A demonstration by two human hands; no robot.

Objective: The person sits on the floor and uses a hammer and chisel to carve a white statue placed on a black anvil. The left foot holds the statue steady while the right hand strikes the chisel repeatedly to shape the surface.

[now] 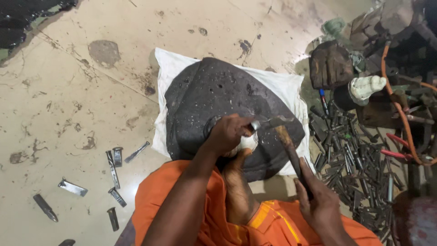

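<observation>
Nearest the viewer, the right hand has its fingers clenched round the wooden handle of a hammer, whose long axis runs up and left from the hand so that its metal head lies just beside the top of a small chisel. Left of the hammer head, the left hand grasps that chisel, fingers closed about it, its point set on a pale workpiece largely hidden under the hand. Beneath both lies a dark domed block, resting on a white cloth. Left of the block, loose punches lie scattered on the stained floor; right of it, a heap of metal tools; beyond, a cluttered corner with orange cable
</observation>
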